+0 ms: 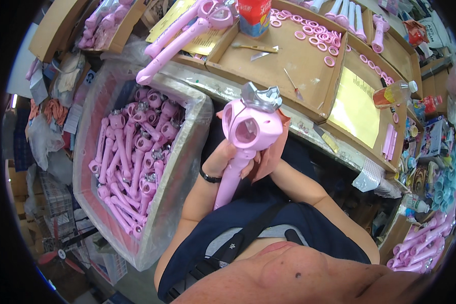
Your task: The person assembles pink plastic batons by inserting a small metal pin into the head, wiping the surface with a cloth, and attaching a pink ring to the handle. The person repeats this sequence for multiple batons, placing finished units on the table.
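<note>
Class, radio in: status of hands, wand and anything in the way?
Left hand gripping pink wand. Silver crown on top. Orange cloth hides most of right hand.

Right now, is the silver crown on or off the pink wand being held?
On: the silver crown sits on top of the pink wand that the left hand holds. I cannot tell whether it is stuck fast.

Workbench (347, 156): pale front strip, scuffed and stained, running slantwise across the upper view. Shallow cardboard trays (261, 68) side by side on top; on the strip, just beside them, a flat, partly yellowish tool (328, 140), type unclear.
</note>
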A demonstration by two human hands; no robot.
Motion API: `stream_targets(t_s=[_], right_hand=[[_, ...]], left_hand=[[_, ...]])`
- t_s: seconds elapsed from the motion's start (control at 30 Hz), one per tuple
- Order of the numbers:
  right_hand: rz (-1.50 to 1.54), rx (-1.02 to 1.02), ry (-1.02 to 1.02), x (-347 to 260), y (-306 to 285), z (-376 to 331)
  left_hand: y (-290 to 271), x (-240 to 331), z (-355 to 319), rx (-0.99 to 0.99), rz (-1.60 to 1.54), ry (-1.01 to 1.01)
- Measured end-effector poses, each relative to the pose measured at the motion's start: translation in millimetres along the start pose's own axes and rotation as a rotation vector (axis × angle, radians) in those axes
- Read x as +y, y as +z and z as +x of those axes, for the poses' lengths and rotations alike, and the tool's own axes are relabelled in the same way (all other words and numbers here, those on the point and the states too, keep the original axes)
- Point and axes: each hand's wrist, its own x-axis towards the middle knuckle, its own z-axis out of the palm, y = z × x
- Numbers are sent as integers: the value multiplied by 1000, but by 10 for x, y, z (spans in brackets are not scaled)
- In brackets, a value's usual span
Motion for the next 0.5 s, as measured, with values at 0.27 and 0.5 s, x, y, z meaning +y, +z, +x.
stream_targets(t_s=[0.27, 0.5], right_hand=[[60, 64, 173, -103, -336, 39], [-295, -34, 40, -208, -626, -188]], left_hand=[[-185, 288, -47, 237, -6, 284], [-403, 682, -125, 542, 91, 765]])
